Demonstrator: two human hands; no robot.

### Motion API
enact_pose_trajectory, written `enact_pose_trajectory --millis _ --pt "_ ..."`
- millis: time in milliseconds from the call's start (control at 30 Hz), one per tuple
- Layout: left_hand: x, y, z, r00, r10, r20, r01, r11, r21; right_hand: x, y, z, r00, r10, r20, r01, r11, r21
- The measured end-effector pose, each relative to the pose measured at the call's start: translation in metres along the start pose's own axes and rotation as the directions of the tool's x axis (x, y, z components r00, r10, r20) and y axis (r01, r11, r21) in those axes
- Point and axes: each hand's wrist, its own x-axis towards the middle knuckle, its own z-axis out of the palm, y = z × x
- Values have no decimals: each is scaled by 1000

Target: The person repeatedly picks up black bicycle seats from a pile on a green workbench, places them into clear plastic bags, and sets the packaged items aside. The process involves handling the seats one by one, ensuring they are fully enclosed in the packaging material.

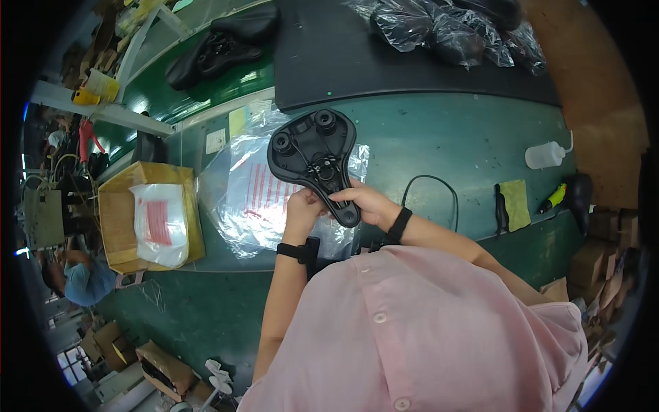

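Observation:
A black bicycle saddle (300, 163) is held underside up over the green table, its wide end pointing away and its narrow nose toward me. Two round black parts and a central clamp show on its underside. My right hand (367, 202) grips the nose from the right, thumb lying across the underside. On the left edge of the nose, my left hand (303, 208) is closed with bent fingers, partly hidden by the saddle. Beneath both lie clear plastic bags (237, 196) with red print.
A cardboard box (115, 226) with more printed bags stands left. Saddles (218, 51) lie far left; plastic-wrapped saddles (456, 44) rest on a black mat (329, 69). To the right are a cable (439, 180), a white squeeze bottle (544, 156), a yellow cloth (513, 204) and a yellow-green tool (553, 198).

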Motion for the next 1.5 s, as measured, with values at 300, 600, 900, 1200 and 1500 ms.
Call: enact_pose_trajectory --millis 300,600,900,1200,1500 --pt "-44 10 -126 923 -192 -332 -140 637 -758 13 -12 -41 973 -157 -170 121 971 -205" --pt "-34 13 -67 934 -76 -348 -125 844 -522 -50 -58 3 850 -470 238 374 219 -901" --pt "-48 72 -56 920 220 -325 -251 967 -55 -29 -17 7 937 -273 219 205 -79 -976" --pt "-107 56 83 709 358 607 -654 656 377 6 24 -36 994 -106 15 100 868 -486" --pt "-33 78 33 730 462 504 -627 746 226 7 -165 -28 744 -573 -343 326 760 -562"
